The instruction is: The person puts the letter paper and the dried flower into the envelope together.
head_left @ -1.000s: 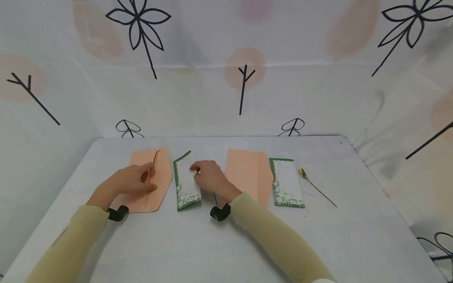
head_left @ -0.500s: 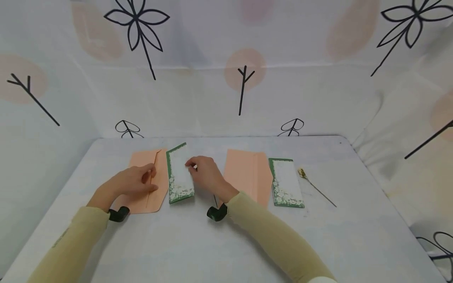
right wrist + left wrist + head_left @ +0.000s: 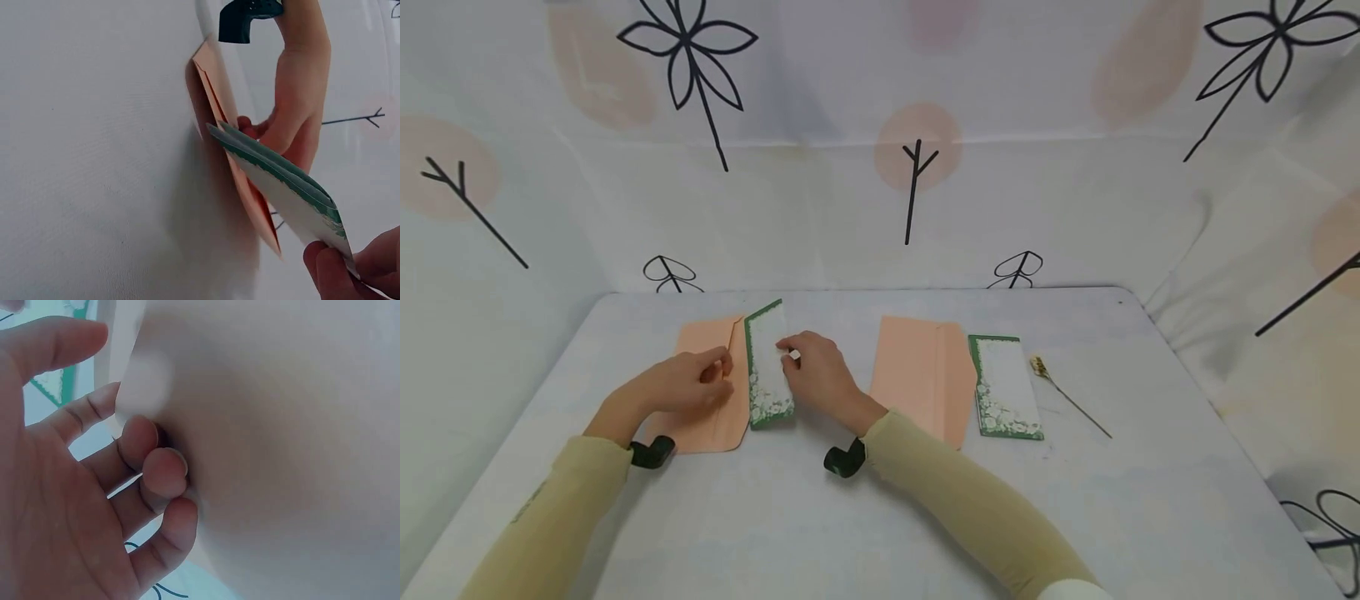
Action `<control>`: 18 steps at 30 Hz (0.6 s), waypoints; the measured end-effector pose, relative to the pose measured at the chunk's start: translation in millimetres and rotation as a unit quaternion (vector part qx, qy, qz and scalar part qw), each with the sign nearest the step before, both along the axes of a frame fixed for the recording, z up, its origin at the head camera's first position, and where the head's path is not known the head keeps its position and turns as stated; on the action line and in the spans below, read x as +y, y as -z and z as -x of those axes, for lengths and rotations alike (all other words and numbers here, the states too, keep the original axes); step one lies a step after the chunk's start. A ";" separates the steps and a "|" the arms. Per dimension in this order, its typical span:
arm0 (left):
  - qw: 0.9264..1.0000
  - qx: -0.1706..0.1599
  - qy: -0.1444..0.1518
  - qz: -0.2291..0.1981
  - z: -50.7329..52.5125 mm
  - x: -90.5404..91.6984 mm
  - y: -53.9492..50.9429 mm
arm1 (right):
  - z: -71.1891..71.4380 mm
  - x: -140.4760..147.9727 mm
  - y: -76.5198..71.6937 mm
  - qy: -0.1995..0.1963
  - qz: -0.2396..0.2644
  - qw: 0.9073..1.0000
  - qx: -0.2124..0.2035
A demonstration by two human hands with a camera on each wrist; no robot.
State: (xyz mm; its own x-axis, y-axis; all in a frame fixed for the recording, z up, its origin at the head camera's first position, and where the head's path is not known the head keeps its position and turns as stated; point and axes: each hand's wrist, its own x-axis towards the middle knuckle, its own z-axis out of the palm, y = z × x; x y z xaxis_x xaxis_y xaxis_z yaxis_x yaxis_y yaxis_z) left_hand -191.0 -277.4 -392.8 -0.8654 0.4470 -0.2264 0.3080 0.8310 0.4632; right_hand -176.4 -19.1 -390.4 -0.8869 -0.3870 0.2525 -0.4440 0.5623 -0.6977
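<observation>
So we've got this folded green-edged card (image 3: 766, 362) up off the table, just 10 o'clock of the middle of the head view, overlapping the flap side of the peach envelope (image 3: 711, 425). Can't tell if the two actually touch. Looks to us like the step in hand is offering the card up to the envelope's mouth. Next move, we'd say, calls for keeping that mouth gaping and lining the card's long green edge up with it.

The card's long axis runs about 12 to 6, leaning a hair towards 11:30, flowery end at 6, and a long green edge faces 9, towards the envelope.

Right hand (image 3: 820, 375), at the card's 3 o'clock, pinches its edge between thumb and fingers. Left hand (image 3: 672, 385), over at 9, has its fingers curled round the envelope's opening edge, thumb standing apart.

Further out towards 3 we've got a second envelope (image 3: 917, 375), then a second card (image 3: 1007, 383) beside it, then a dried flower (image 3: 1040, 367), head at 10, stem trailing to 4, all on the pale table (image 3: 880, 517).
</observation>
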 end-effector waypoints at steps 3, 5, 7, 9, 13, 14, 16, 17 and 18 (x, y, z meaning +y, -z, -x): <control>1.000 0.002 0.001 -0.002 -0.5 0.7 -1.0 | 0.0 -0.9 0.2 0.010 0.008 1.000 0.012; 1.000 0.002 0.005 -0.001 -0.3 1.9 -0.2 | 0.4 -1.2 0.8 0.016 0.016 1.000 0.017; 1.000 0.000 0.005 0.000 -0.5 2.8 0.1 | 1.2 -2.5 1.8 0.023 0.016 0.999 0.023; 1.000 -0.002 0.006 -0.001 -0.6 3.5 0.3 | 2.4 -4.4 4.7 0.029 0.008 0.999 0.027; 1.000 0.003 0.007 -0.001 -0.9 4.9 -0.2 | 3.9 -9.4 11.6 0.025 -0.018 0.999 0.020; 1.000 0.002 0.007 -0.002 -0.9 5.3 -0.2 | 3.8 -10.8 13.1 0.021 -0.026 0.999 0.018; 1.000 0.002 0.008 -0.004 -1.0 5.9 0.0 | 3.0 -13.6 15.0 0.010 -0.033 0.999 0.013; 1.000 0.001 0.008 -0.003 -0.9 5.7 0.6 | 2.5 -15.2 15.9 0.006 -0.035 0.999 0.010; 1.000 0.002 0.009 -0.003 -0.8 5.8 1.0 | 1.7 -16.6 16.1 0.002 -0.038 0.999 0.009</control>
State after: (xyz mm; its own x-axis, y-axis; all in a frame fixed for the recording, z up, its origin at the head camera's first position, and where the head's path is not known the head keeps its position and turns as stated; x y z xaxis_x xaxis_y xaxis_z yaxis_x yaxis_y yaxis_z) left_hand -190.1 -271.6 -393.8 -0.8585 0.4631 -0.2204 0.3241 0.8229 0.4667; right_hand -178.1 -35.6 -406.5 -0.8841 -0.4015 0.2390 -0.4538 0.6158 -0.6441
